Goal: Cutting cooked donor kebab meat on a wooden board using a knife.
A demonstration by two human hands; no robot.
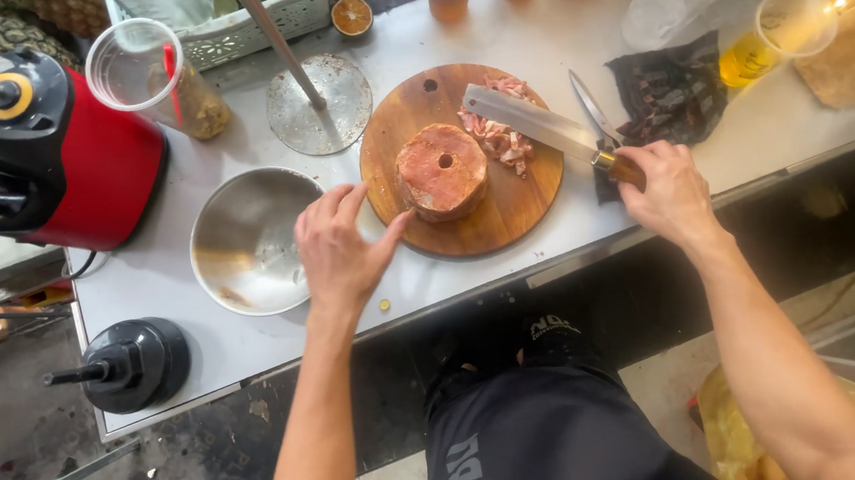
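Fingers of the right hand [670, 188] wrapped round a cleaver [540, 127], left hand [340, 251] fingers spread loose, empty, beside a cored fruit chunk [442, 172] on a round board [506, 214], steel counter [553, 31].

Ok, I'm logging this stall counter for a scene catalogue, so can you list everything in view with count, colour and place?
fruit chunk: 1, pinkish orange, cored, on the board
cutting board: 1, round brown wood, counter centre
trimmings: 1 pile, pink, board's far side
cleaver: 1, steel blade, wooden handle, over the board
metal bowl: 1, silver, left of the board
blender: 1, red and black, far left
black lid: 1, near left corner
plastic cups: several, clear, along the back
halved orange: 1, back edge
dark cloth: 1, right of the board
counter: 1, grey metal
left hand: open, thumb at the fruit chunk
right hand: gripping the cleaver handle
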